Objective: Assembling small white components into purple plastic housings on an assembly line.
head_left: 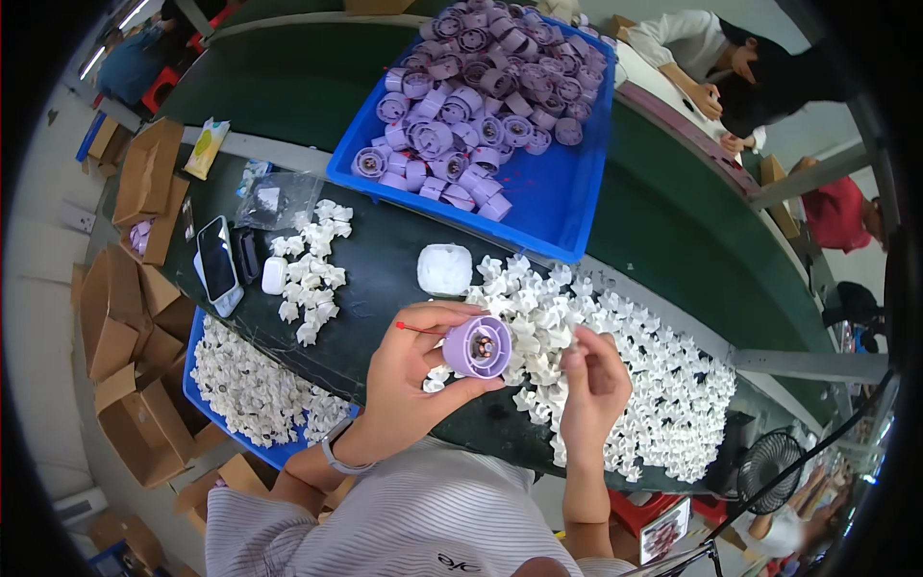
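Note:
My left hand [409, 380] is wrapped round a light purple round plastic housing [461, 358]. Its open end faces up and shows metal and copper-coloured parts inside; a red wire sticks out to the left. Just to the right, my right hand [594, 385] has its thumb and forefinger pinched together above the white parts. Whether something small is between those fingertips I cannot make out. A large spread of small white plastic pieces [663, 394] covers the right side of the dark table, and a white rounded block [444, 269] lies beyond the housing.
A blue tray [567, 226] piled with purple housings [452, 115] stands at the back. To the left are a phone [219, 258], a white case [275, 276], a smaller group of white pieces [312, 279] and cardboard boxes [144, 423]. A black fan [772, 462] stands right; people work nearby.

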`<state>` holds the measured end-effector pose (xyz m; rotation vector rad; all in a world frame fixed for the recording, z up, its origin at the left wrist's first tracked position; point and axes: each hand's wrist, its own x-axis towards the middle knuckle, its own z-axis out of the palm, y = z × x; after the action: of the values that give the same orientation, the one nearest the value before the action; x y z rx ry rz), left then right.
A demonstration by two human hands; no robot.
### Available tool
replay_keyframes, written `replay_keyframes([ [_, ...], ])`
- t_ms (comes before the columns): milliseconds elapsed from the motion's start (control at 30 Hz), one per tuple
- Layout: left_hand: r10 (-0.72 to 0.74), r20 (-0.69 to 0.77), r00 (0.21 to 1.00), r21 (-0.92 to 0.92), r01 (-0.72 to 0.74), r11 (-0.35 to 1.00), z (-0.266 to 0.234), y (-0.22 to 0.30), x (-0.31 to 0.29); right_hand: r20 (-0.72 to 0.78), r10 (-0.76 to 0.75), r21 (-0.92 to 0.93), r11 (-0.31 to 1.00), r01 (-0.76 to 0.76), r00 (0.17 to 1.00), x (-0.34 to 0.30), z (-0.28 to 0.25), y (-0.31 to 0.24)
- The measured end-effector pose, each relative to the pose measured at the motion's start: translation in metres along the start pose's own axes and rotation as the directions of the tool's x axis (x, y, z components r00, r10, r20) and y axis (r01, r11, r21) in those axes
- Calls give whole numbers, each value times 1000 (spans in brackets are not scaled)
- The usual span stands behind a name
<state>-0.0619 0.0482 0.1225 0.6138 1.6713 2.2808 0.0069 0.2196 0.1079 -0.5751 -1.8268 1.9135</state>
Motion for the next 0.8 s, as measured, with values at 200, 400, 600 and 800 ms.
replay_keyframes([
  [200, -35, -52, 998, 51, 38, 998, -1, -4, -3, 53, -17, 32, 999, 16, 998, 8, -39, 38],
  [400, -57, -53, 997, 72, 60, 996, 1, -10, -2, 140, -222, -575, 775, 262, 965, 7, -30, 47],
  [600, -58, -13, 998, 55, 59, 997, 7, -14, -1, 77, -89, -627, 770, 118, 993, 13, -32, 41],
  [800, -92, 51, 994, 68, 88, 994, 12, -21, 0, 21, 52, 113, 992, -54, 998, 7, -25, 27],
])
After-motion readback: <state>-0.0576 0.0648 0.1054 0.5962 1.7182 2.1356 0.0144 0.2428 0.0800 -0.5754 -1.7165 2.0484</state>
